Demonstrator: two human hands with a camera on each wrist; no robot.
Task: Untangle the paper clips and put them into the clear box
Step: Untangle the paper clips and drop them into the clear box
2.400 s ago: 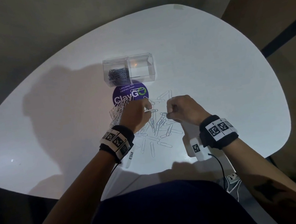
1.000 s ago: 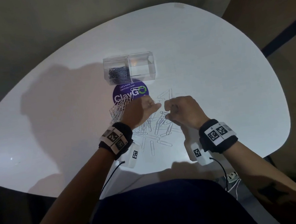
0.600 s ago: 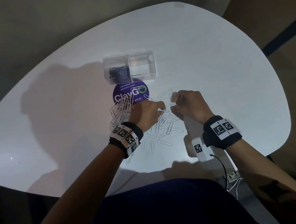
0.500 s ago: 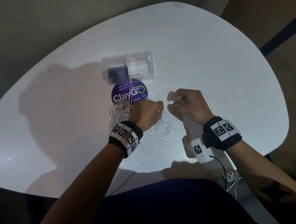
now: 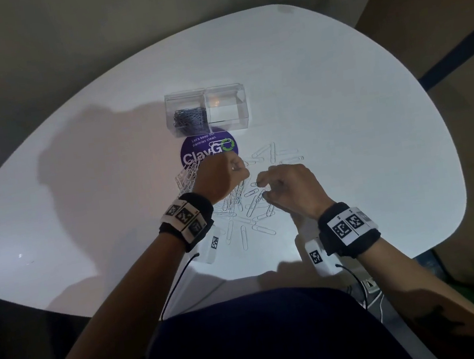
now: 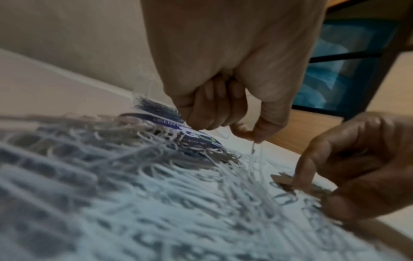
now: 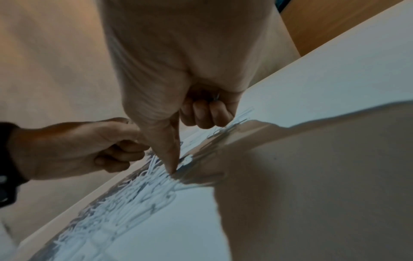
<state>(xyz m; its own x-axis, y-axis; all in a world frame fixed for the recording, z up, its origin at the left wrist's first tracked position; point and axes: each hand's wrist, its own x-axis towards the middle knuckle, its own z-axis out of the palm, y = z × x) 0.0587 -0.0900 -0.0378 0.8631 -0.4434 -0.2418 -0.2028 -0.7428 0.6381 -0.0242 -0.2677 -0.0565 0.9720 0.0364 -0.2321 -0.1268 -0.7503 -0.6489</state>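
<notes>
A loose pile of silver paper clips (image 5: 242,205) lies on the white table (image 5: 360,139), with a linked bunch (image 5: 187,178) at its left. My left hand (image 5: 245,175) hovers over the pile, and thumb and forefinger pinch a paper clip (image 6: 254,148) from which other clips trail down. My right hand (image 5: 261,189) is curled at the pile's right side. Its fingertip (image 7: 173,168) presses on the clips, and a clip (image 7: 216,97) shows inside its curled fingers. The clear box (image 5: 246,108) stands behind, with dark clips (image 5: 190,119) in its left compartment.
A round purple sticker (image 5: 210,149) lies flat between the box and the pile. A few single clips (image 5: 274,154) are scattered right of the sticker. The table's near edge (image 5: 243,281) runs just in front of my body.
My right hand has dropped back from beside the sticker to the pile's right side. My left hand has shifted slightly forward, with its pinch kept.
</notes>
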